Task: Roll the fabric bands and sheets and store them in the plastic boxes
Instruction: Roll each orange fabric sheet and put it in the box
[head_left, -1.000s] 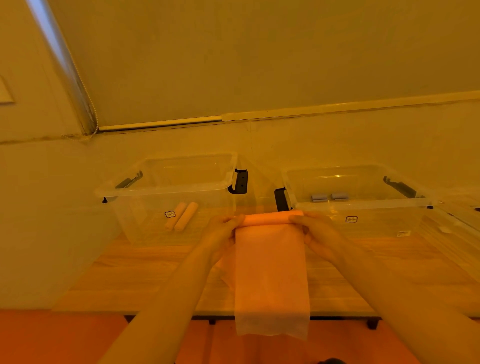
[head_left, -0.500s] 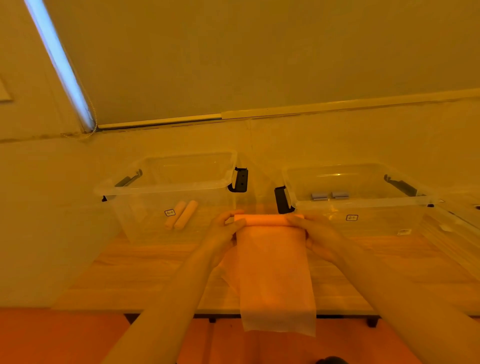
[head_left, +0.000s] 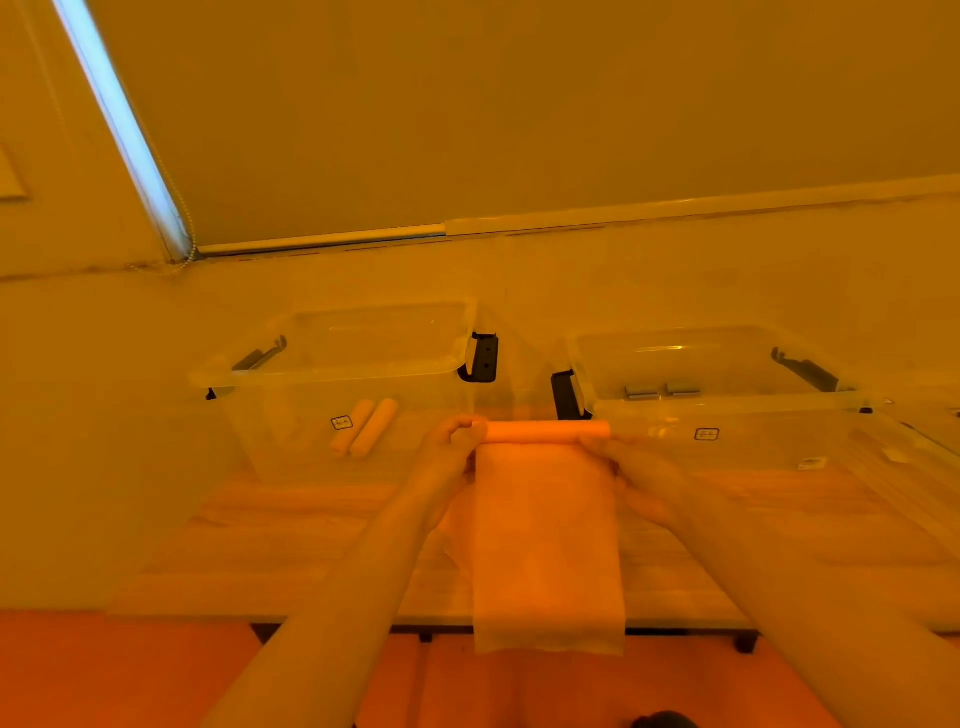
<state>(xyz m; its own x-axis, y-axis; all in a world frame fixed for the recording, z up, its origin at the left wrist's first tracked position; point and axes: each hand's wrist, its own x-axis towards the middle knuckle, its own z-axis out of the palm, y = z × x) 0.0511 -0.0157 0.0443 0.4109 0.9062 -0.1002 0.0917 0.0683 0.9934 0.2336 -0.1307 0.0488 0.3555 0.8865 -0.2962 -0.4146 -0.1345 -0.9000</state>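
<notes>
Both forearms reach fwd from the bottom of the view, meeting at a half-rolled fabric sheet (head_left: 545, 540) held up above the table. Left hand (head_left: 447, 457) grips the left end of the rolled part (head_left: 543, 431), fingers curled round it w/ thumb on the near side. Right hand (head_left: 631, 467) holds the right end, fingers curled over the roll; exact fingertip placement is blurred. The roll lies level, side to side, in front of the gap between the two boxes. The unrolled rest of the sheet hangs straight down from it, its lower edge past the table's near edge.

Wooden table (head_left: 291, 525) w/ dark feet showing under the front edge. Left clear plastic box (head_left: 332, 384) stands at the back left, lid off, black latch on each end, two rolled bands (head_left: 363, 427) lying side by side on its floor, touching. Right clear plastic box (head_left: 727, 415) stands at the back right, two small grey pieces (head_left: 662, 389) at its far wall, small label on the front. Plain wall behind, a rail (head_left: 571, 226) running along it, and a bright light strip (head_left: 119, 124) slanting down at the upper left. Whole scene in strong orange-yellow light; floor (head_left: 130, 675) below looks orange
</notes>
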